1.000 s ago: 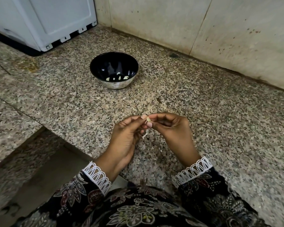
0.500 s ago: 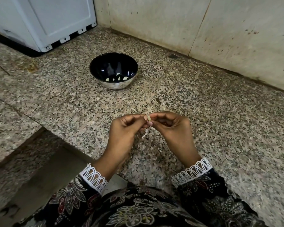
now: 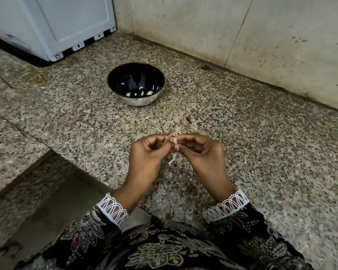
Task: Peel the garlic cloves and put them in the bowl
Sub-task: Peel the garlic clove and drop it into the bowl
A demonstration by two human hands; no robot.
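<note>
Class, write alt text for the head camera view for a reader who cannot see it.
Two hands, left hand and right hand, pinch a small pale garlic clove between their fingertips above a speckled granite counter, a strip of white skin dangling below. Beyond sits a round black bowl holding several peeled cloves.

Soft, dim daylight; small glints inside the bowl (image 3: 136, 83) beyond the hands; edges bow and smear slightly.

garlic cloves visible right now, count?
6. Five peeled cloves lie on the bottom of the black bowl, toward its near side. One garlic clove is pinched between both hands' fingers; more may be hidden.
</note>
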